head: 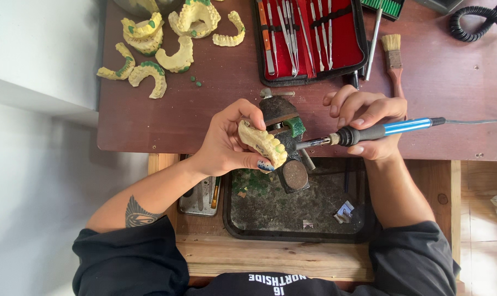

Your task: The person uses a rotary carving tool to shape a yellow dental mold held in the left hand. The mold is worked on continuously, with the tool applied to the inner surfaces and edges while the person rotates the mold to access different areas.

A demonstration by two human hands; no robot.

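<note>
Steadying a yellow dental cast (262,143) mid-frame, the left hand (229,143) is clasping it while the right hand (369,123), fingers closed, is aiming an electric wax knife (369,131).

Bright, even daylight is falling across the scene, and soft shadows are lying just under the hands and along the near edge of the worktop (150,126). The steel instruments in the red case (308,38) are catching mild glints. Focus is staying sharp throughout, with slight wide-angle stretching showing towards the corners.
</note>
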